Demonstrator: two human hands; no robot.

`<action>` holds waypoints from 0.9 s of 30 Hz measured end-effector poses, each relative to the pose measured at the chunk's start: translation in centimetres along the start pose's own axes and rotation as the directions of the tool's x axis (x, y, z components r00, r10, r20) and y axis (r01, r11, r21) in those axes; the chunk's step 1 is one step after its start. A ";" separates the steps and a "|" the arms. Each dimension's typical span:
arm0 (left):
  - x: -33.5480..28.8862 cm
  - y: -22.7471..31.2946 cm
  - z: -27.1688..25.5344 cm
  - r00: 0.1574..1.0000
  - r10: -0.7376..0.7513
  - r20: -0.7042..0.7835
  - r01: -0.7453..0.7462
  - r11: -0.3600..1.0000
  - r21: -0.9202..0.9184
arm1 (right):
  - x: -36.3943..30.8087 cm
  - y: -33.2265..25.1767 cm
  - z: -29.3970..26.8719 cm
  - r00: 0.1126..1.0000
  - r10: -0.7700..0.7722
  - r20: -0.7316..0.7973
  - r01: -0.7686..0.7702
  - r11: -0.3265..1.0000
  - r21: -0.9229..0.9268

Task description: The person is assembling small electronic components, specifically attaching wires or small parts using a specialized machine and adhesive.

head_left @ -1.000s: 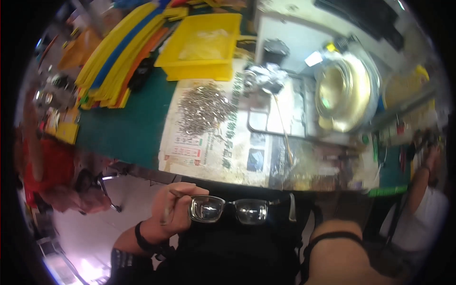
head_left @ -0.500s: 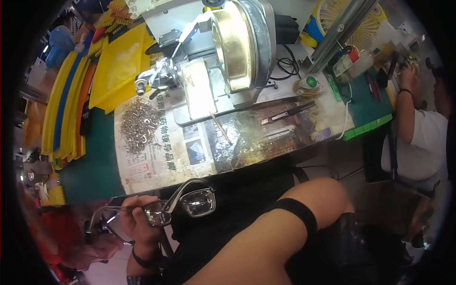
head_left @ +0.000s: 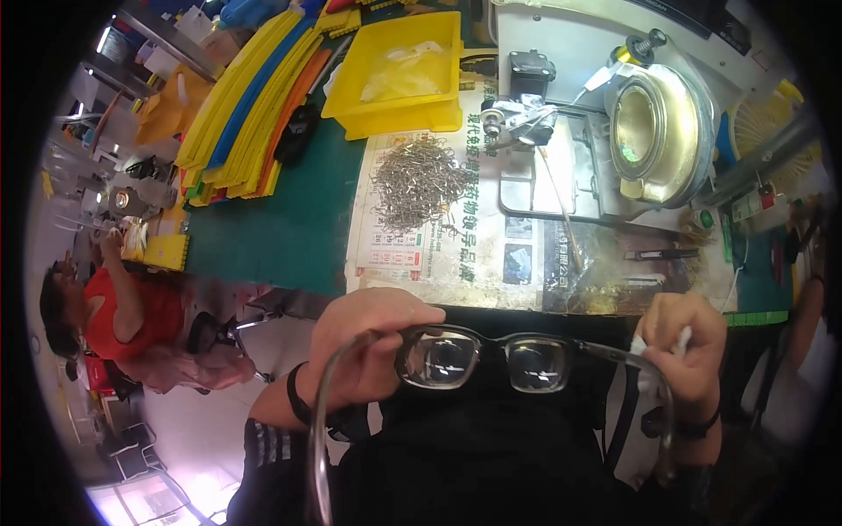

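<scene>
A pair of dark-framed eyeglasses (head_left: 537,365) with clear lenses hangs in front of me, its temples spread and pointing toward me. My left hand (head_left: 364,337) pinches the frame at its left hinge, thumb along the top of the rim. My right hand (head_left: 688,351) is closed on a small white piece of cloth or tissue (head_left: 647,383), close to the right temple. Whether it touches that temple cannot be told. Beyond the glasses, a heap of small metal parts (head_left: 419,182) lies on printed paper (head_left: 377,263) on the bench.
A machine with a brass-coloured ring (head_left: 667,140) stands at the back right. A yellow bin (head_left: 395,114) and a row of yellow, blue and orange strips (head_left: 250,105) occupy the back left. A person in red (head_left: 136,307) sits at far left; a thin stick (head_left: 561,210) rests near the machine.
The view has swung to the right-hand side of the picture's scene shifting, so the bench appears further right. The glasses came up to centre, turned level; my right hand drew in beside them.
</scene>
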State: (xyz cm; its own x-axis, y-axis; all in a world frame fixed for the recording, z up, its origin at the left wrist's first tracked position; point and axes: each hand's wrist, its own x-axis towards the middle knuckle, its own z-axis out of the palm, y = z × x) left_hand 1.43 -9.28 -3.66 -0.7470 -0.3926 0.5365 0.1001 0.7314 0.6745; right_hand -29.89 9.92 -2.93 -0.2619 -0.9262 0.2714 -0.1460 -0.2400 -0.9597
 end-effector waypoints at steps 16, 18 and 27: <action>3.7 5.4 -1.1 0.910 0.357 -0.211 -0.390 0.909 -0.148 | 2.8 -5.1 1.9 0.794 -0.522 0.312 0.564 0.823 -0.059; 4.1 4.4 -0.9 0.864 0.416 -0.283 -0.479 0.852 -0.212 | 4.1 -6.1 -2.5 0.446 -0.379 0.811 0.441 0.881 0.170; 3.5 4.7 -1.8 0.682 0.502 -0.532 -0.586 0.810 0.013 | 1.8 -12.4 3.2 0.903 -0.265 0.337 0.346 0.915 -0.207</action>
State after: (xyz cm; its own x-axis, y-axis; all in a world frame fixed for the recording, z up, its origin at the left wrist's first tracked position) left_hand 0.45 -8.27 2.31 -0.1095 -0.1969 0.9743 0.5106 0.8299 0.2251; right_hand -25.50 10.30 9.19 0.1236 -0.8711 0.4753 -0.4216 -0.4797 -0.7695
